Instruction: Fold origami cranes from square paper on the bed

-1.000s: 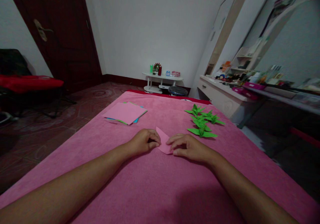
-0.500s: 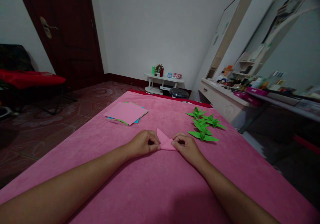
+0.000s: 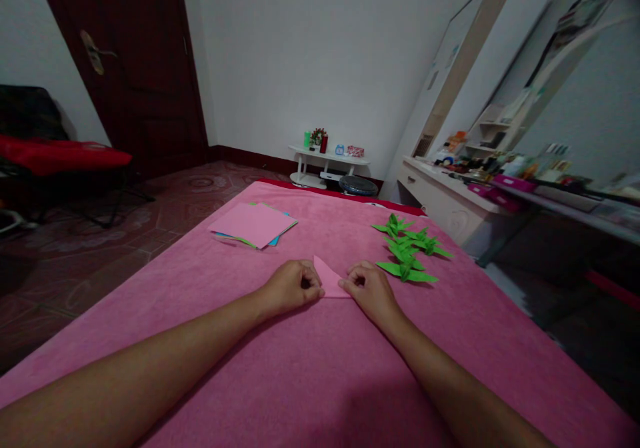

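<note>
A folded piece of pink origami paper [image 3: 332,284] lies on the pink cloth between my two hands, a pointed corner rising at its upper left. My left hand [image 3: 295,284] pinches its left end, thumb near the lower edge. At the other end, my right hand [image 3: 370,289] is closed on the paper with thumb and forefinger together. Parts of the paper under the fingers are hidden. Several folded green paper shapes [image 3: 406,251] with pointed wings sit beyond my right hand. Past my left hand lies a stack of coloured paper sheets [image 3: 253,224], pink on top.
The pink cloth [image 3: 280,381] covers the surface under my hands. Beyond it stands a low white stand [image 3: 327,157] with small items. A dresser [image 3: 445,191] with many bottles is on the right. A red folding chair [image 3: 65,155] and a dark door [image 3: 135,68] are on the left.
The folded flap at the paper's right side now shows less of a raised layer. My right thumb has shifted slightly left and up. My left hand has barely moved.
</note>
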Motion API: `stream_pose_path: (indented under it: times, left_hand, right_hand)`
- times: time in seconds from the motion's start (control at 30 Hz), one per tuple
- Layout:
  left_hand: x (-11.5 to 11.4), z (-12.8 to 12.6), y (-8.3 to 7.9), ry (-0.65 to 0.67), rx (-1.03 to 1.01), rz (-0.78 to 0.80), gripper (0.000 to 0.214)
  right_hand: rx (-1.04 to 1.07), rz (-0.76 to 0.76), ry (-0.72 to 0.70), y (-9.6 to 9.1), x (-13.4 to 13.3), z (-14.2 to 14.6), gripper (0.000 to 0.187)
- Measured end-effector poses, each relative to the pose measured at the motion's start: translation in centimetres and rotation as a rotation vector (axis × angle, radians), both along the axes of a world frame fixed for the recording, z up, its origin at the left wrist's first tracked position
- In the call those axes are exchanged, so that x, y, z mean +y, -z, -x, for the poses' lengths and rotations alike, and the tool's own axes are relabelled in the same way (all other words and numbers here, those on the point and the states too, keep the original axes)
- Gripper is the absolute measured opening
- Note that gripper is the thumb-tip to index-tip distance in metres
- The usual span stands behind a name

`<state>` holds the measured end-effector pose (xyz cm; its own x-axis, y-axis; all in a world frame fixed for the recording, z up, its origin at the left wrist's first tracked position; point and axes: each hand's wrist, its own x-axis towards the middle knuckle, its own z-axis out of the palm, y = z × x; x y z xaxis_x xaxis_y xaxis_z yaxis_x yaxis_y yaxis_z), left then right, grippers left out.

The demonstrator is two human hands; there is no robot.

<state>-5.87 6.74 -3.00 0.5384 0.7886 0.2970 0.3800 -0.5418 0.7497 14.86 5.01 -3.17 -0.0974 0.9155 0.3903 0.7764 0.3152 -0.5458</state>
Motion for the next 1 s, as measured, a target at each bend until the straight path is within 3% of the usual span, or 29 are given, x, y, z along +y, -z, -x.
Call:
stream_pose_path:
  times: [0.4,0.53,0.63,0.83,1.0]
  left_hand:
    - [-0.2,0.0,0.0,-0.042,0.093,-0.104,0.006]
    - [-0.2,0.1,0.1,-0.008,0.122,-0.148,0.026]
    - [-0.1,0.2,0.1,0.050,0.145,-0.166,0.026]
    - [0.1,0.2,-0.1,0.078,0.164,-0.154,0.018]
    - [0.8,-0.4,0.3,0.024,0.157,-0.061,0.017]
  right_hand:
    - [-0.105,0.036,0.086,-0.3,-0.1,0.6,0.019]
    - [-0.110,0.048,0.080,-0.5,-0.1,0.6,0.020]
    - [-0.113,0.055,0.074,-0.6,0.0,0.5,0.020]
    - [-0.109,0.133,0.092,-0.9,0.6,0.4,0.019]
    - [-0.123,0.143,0.123,-0.9,0.8,0.3,0.019]
